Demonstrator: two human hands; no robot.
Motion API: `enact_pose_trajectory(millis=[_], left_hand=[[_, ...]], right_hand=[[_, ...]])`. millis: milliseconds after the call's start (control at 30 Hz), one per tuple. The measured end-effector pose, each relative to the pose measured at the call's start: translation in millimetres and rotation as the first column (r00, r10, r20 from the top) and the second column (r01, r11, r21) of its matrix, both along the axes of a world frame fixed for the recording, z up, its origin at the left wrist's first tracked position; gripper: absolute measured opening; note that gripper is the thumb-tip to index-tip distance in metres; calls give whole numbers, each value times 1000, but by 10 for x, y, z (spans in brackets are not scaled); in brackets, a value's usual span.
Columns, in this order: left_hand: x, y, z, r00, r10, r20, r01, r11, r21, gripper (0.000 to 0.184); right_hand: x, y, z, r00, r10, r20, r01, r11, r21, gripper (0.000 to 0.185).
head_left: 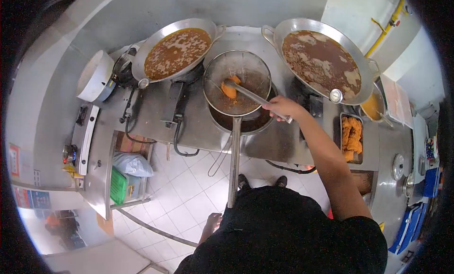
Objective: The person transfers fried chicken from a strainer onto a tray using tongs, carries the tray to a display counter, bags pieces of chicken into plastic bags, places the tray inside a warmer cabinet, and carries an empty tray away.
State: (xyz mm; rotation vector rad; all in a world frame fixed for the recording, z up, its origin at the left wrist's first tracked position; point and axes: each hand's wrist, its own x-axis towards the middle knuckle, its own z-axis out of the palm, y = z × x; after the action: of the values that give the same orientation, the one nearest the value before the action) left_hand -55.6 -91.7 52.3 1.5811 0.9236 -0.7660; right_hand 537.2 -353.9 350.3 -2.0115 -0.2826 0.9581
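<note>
My right hand (pixel 283 107) is closed around the handle of metal tongs (pixel 257 98). The tips of the tongs meet an orange-brown fried piece (pixel 229 89), likely breaded chicken, inside a large round mesh strainer (pixel 208 98). Brown crumbs lie on the mesh. Beneath the strainer is a round pot (pixel 262 128) of dark liquid set into the counter. The strainer's long handle (pixel 235 165) reaches toward my body, its end against my black shirt. My left hand (pixel 213 222) hangs low by my side, apart from that handle, fingers loosely bent and partly hidden, with nothing visible in it.
Wide pans of bubbling oil stand at left (pixel 177 52) and right (pixel 321 61), each with a dial thermometer. A metal tray (pixel 344 141) holds several fried pieces. Hoses hang along the counter's front edge. An open shelf with a green container (pixel 118 186) is at left.
</note>
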Motion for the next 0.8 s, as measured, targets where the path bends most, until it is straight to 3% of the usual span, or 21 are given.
enact_pose_trajectory(millis=[33, 100, 233, 300, 333, 400, 433, 500, 533, 567, 600, 667, 733, 800], left_hand=[[-144, 90, -291, 984, -159, 84, 158, 987, 11, 25], [-199, 113, -351, 966, -198, 167, 205, 978, -24, 22], [50, -126, 54, 976, 190, 108, -182, 980, -78, 19], [84, -114, -25, 928, 267, 260, -241, 962, -128, 20], [33, -26, -385, 868, 270, 416, -197, 958, -210, 21], [114, -21, -454, 796, 253, 549, -163, 964, -209, 26], [326, -81, -228, 809, 226, 543, -187, 974, -127, 29], [858, -244, 352, 832, 362, 421, -340, 931, -129, 33], [1169, -352, 656, 812, 508, 289, -470, 861, -194, 34], [1417, -440, 915, 783, 547, 296, -495, 836, -235, 41], [1524, -393, 723, 786, 552, 279, -467, 825, -317, 48], [1777, -428, 1096, 813, 574, 99, -447, 724, -525, 59], [2084, -680, 1603, 742, 663, 94, -454, 601, -658, 70], [2249, -827, 1927, 782, 617, 89, -413, 619, -668, 79]], right_hand=[[-34, 25, -61, 996, -35, -80, 38, 999, 37, 48], [-125, 12, -189, 983, -35, -182, 65, 985, 161, 47], [-360, -184, -390, 952, -41, -304, 138, 942, 306, 43], [-544, -370, -346, 936, -78, -344, 195, 927, 320, 42], [-646, -499, -297, 931, -101, -351, 216, 927, 306, 42], [-895, -820, -135, 927, -158, -341, 258, 928, 270, 41], [-1042, -983, -20, 928, -185, -323, 273, 929, 251, 41], [-1351, -1345, -16, 909, -232, -346, 333, 903, 271, 39], [-1516, -1564, -29, 903, -234, -361, 346, 893, 287, 38], [-1703, -1793, -22, 894, -243, -377, 366, 881, 300, 37], [-1885, -2017, -21, 882, -260, -393, 394, 865, 311, 36], [-2253, -2474, -24, 808, -354, -471, 520, 805, 285, 35], [-2585, -2850, 49, 714, -484, -506, 656, 714, 245, 34], [-2818, -3120, 235, 613, -612, -500, 769, 607, 200, 34]])
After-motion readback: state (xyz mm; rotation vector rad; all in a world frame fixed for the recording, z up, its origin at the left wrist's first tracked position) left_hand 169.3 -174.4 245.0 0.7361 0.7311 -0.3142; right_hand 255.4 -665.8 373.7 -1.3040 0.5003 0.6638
